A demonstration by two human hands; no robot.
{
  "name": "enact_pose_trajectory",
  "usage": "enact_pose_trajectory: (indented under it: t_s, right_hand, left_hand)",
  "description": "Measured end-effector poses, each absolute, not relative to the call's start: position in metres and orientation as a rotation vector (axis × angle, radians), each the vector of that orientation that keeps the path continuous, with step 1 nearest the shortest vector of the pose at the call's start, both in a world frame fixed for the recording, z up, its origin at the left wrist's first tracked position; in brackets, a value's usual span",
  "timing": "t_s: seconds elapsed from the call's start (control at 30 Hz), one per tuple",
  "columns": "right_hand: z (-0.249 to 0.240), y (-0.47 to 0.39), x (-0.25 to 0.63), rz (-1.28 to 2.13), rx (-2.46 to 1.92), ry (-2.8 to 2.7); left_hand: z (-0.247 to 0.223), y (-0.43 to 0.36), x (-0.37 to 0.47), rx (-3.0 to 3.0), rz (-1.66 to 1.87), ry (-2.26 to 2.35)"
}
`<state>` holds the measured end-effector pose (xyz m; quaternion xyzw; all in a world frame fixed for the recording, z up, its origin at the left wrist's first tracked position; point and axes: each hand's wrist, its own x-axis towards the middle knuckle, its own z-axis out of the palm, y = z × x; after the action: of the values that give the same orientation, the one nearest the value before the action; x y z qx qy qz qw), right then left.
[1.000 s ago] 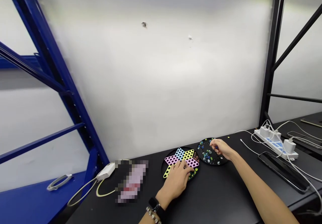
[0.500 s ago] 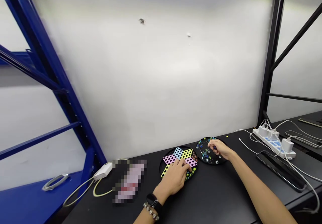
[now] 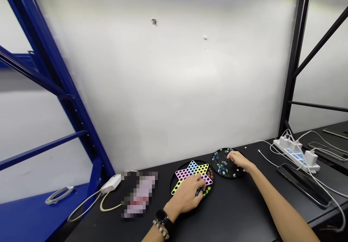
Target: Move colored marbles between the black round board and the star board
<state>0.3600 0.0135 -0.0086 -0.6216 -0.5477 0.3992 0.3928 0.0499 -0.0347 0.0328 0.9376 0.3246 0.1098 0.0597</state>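
Note:
A Chinese checkers board [image 3: 192, 167], star-shaped and perforated with pink, blue and yellow points, rests in a round black tray. My left hand [image 3: 187, 191] lies over its near right part, fingers curled and thumb at the near edge, seemingly gripping it. Red and green marbles [image 3: 208, 190] show in the tray around the star. To the right, a black round lid [image 3: 217, 171] holds loose marbles of several colours. Above its right side, my right hand [image 3: 238, 159] has thumb and fingertips pinched together; whatever sits between them is too small to make out.
A white power strip [image 3: 295, 154] with chargers and cables stands at the right, near a black phone [image 3: 303, 184]. On the left lie a white adapter box [image 3: 111, 184] with a cable and a blurred pink packet [image 3: 141, 195]. A white wall [image 3: 174, 90] rises behind the table.
The board and its tray have shifted slightly toward me and left, along with my left hand. My right hand's fingertips have moved a little right over the lid, closing into a tighter pinch.

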Motion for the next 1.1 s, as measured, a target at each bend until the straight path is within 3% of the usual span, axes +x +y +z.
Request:
enact_pose_trajectory:
  t_s: [0.27, 0.47, 1.1]
  right_hand:
    - [-0.015, 0.020, 0.372, 0.728, -1.633, -1.473]
    - [-0.022, 0.018, 0.383, 0.517, -1.920, -1.447]
    - [-0.018, 0.079, 0.313, 0.054, -2.176, -1.890]
  left_hand:
    - [0.026, -0.031, 0.042, 2.661, 0.499, 0.961]
    - [0.022, -0.046, 0.067, 2.602, 0.688, 0.933]
    - [0.022, -0.048, 0.057, 2.761, 1.202, 1.000]
